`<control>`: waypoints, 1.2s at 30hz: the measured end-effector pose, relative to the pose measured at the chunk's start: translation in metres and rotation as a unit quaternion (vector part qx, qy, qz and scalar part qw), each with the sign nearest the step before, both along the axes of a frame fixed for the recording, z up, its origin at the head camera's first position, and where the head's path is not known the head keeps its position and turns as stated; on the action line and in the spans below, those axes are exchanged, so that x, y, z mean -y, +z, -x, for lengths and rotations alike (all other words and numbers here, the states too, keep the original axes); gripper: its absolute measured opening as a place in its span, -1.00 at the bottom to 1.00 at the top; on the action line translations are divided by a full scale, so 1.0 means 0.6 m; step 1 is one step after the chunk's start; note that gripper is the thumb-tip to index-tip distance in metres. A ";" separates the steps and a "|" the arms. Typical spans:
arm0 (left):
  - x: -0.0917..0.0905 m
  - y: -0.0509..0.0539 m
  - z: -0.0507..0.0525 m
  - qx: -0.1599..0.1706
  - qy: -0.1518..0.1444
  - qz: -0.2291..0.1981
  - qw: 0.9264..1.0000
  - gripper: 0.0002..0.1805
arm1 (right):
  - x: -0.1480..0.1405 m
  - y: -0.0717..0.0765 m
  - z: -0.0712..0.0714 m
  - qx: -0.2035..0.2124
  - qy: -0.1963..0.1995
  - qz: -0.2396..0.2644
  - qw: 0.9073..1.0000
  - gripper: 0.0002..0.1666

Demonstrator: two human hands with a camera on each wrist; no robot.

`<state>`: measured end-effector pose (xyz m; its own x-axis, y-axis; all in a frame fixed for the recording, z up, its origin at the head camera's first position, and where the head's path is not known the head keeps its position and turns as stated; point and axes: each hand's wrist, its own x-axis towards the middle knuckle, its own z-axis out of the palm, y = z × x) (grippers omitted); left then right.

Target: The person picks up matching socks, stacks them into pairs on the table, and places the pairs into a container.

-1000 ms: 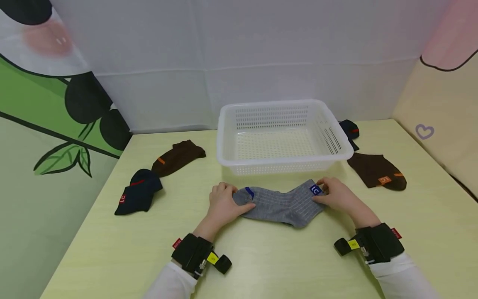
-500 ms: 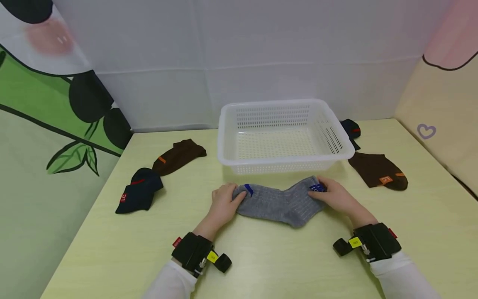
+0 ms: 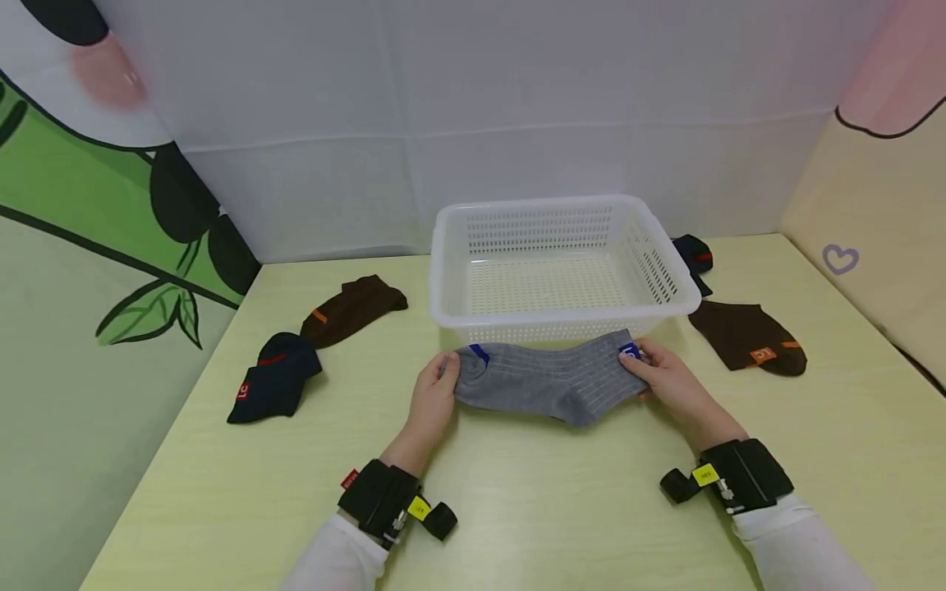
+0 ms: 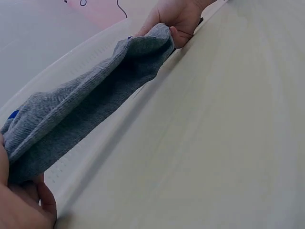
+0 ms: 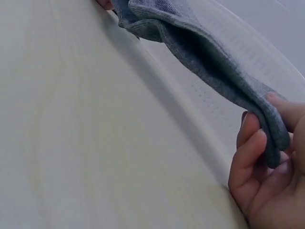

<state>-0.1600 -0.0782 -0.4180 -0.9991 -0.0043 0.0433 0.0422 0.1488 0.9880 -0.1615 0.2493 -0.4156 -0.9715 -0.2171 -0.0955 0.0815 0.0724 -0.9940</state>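
A grey sock (image 3: 543, 379) with blue marks is stretched between both hands, raised above the table in front of the basket. My left hand (image 3: 431, 404) pinches its toe end, thumb on top. At the cuff, beside the blue label, my right hand (image 3: 676, 386) pinches the other end. From the left wrist view the underside of the sock (image 4: 95, 105) sags into two layers. In the right wrist view the cuff's doubled edge (image 5: 271, 129) sits between thumb and fingers. Whether this is one sock or two stacked, I cannot tell.
Behind the sock stands a white perforated plastic basket (image 3: 565, 314). Left of it lie a brown sock (image 3: 355, 310) and a navy sock (image 3: 273, 382). To its right are another brown sock (image 3: 746, 336) and a navy sock (image 3: 693, 254), partly hidden by the basket.
The grey sock has come up off the table and shifted slightly toward the basket, both hands moving with it. Both hands' grips have tightened at its ends. The other socks have stayed put.
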 end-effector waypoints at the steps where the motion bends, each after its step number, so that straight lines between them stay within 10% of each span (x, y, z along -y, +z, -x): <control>1: 0.000 0.000 0.000 0.002 0.004 -0.014 1.000 -0.64 | 0.000 0.000 0.000 -0.002 0.004 0.008 1.000 -0.94; 13: -0.004 0.004 -0.004 0.022 0.062 -0.124 0.990 -0.65 | -0.002 -0.004 -0.002 -0.043 0.104 0.087 0.990 -0.85; 23: -0.003 0.022 -0.011 -0.056 0.012 -0.161 0.985 -0.80 | -0.015 0.017 -0.005 -0.057 0.183 0.234 0.953 -0.57; 32: -0.007 0.102 -0.025 -0.116 -0.036 -0.145 0.982 -0.73 | -0.015 0.090 0.000 -0.082 0.249 0.281 0.923 -0.51; 36: -0.003 0.149 0.001 -0.132 -0.069 -0.143 0.979 -0.56 | 0.000 0.144 0.018 -0.079 0.153 0.292 0.941 -0.66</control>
<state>-0.1604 -0.0763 -0.3286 -0.9453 0.0813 0.3159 0.3009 -0.1567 0.9407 -0.1720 0.2492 -0.3292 -0.8469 -0.4598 0.2670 -0.0065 -0.4932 -0.8699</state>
